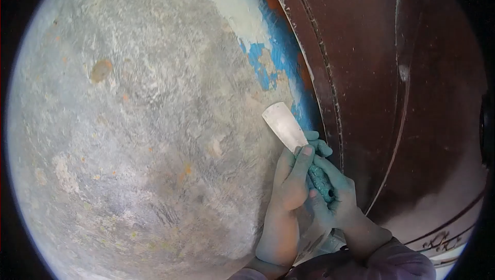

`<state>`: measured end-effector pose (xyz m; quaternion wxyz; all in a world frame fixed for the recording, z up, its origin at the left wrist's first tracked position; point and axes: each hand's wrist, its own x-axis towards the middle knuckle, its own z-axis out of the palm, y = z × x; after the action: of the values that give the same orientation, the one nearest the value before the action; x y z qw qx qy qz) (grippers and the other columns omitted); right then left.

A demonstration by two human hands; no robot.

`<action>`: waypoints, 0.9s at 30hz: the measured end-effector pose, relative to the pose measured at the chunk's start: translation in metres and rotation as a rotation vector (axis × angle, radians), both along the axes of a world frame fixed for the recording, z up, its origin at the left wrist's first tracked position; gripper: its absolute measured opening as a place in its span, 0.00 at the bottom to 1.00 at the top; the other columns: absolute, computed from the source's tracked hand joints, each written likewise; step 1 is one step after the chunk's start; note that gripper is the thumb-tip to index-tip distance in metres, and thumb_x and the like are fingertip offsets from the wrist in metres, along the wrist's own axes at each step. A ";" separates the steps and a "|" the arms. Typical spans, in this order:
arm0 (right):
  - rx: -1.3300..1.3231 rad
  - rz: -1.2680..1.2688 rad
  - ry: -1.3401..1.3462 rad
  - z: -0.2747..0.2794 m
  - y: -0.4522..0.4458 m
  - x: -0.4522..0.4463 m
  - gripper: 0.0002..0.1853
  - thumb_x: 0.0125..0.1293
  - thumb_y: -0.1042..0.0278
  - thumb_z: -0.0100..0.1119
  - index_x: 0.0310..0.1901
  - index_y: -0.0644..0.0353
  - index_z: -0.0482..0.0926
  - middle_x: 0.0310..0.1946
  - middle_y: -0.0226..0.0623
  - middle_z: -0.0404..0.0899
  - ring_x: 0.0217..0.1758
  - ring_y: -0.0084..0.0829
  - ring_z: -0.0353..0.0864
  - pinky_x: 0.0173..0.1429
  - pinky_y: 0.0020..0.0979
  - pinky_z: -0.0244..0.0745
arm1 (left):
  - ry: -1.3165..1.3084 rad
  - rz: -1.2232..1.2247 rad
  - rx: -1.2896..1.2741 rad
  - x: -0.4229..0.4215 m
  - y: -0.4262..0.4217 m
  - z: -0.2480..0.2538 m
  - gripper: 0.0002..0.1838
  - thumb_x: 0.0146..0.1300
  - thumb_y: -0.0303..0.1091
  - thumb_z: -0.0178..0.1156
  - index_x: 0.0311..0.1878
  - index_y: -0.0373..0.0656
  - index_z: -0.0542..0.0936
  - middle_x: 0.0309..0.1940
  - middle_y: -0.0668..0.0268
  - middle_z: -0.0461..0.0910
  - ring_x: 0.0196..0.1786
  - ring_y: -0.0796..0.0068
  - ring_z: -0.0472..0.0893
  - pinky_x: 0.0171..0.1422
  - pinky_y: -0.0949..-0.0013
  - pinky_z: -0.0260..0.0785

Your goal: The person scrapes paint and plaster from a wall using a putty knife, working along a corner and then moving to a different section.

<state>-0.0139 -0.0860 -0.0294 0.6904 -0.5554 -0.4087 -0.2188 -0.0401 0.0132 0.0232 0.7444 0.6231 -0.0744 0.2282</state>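
Both of my hands are closed round a scraper [285, 126] with a wide pale metal blade and a speckled green handle. The blade points up and left over the grey, mottled wall surface [154, 99]. My left hand [295, 179] pinches near the base of the blade, its thumb along the neck. Round the handle from the right wraps my right hand [334, 192]. Just above the blade lies a patch of bare blue paint [268, 66], with cream plaster [232, 6] further up.
A dark brown panel [371, 73], perhaps a door, fills the right side, with a pale scratched edge strip running beside the wall. Decorative marks [441, 241] show on a pale area at the lower right.
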 end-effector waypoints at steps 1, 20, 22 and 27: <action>-0.092 0.054 -0.001 0.008 -0.004 0.005 0.23 0.56 0.72 0.55 0.54 0.67 0.69 0.36 0.47 0.78 0.36 0.35 0.82 0.42 0.30 0.74 | -0.008 -0.019 -0.006 0.003 0.001 0.003 0.13 0.68 0.34 0.46 0.48 0.35 0.69 0.38 0.62 0.75 0.41 0.77 0.74 0.45 0.74 0.68; 0.005 0.252 0.036 0.030 -0.015 0.040 0.25 0.53 0.73 0.56 0.54 0.71 0.71 0.38 0.57 0.78 0.38 0.38 0.83 0.41 0.31 0.76 | -0.352 -0.493 -0.590 0.067 -0.003 0.002 0.07 0.59 0.24 0.47 0.38 0.49 0.64 0.24 0.58 0.67 0.29 0.55 0.74 0.32 0.53 0.77; -0.130 0.233 0.052 0.028 -0.024 0.039 0.24 0.53 0.73 0.57 0.53 0.71 0.72 0.30 0.53 0.79 0.29 0.36 0.83 0.35 0.29 0.76 | -0.316 -0.490 -0.602 0.064 -0.004 -0.006 0.06 0.59 0.26 0.45 0.38 0.49 0.64 0.23 0.59 0.66 0.28 0.57 0.72 0.32 0.55 0.76; -0.086 0.255 0.104 0.046 -0.023 0.040 0.22 0.53 0.72 0.57 0.51 0.71 0.73 0.25 0.49 0.77 0.26 0.34 0.82 0.32 0.29 0.75 | -0.348 -0.460 -0.508 0.069 -0.012 0.017 0.09 0.57 0.25 0.44 0.39 0.49 0.61 0.24 0.63 0.64 0.29 0.69 0.71 0.37 0.64 0.80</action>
<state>0.0266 -0.1095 0.0171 0.7086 -0.5386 -0.4482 -0.0826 0.0290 0.0015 0.0405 0.8831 0.3377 -0.2785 0.1687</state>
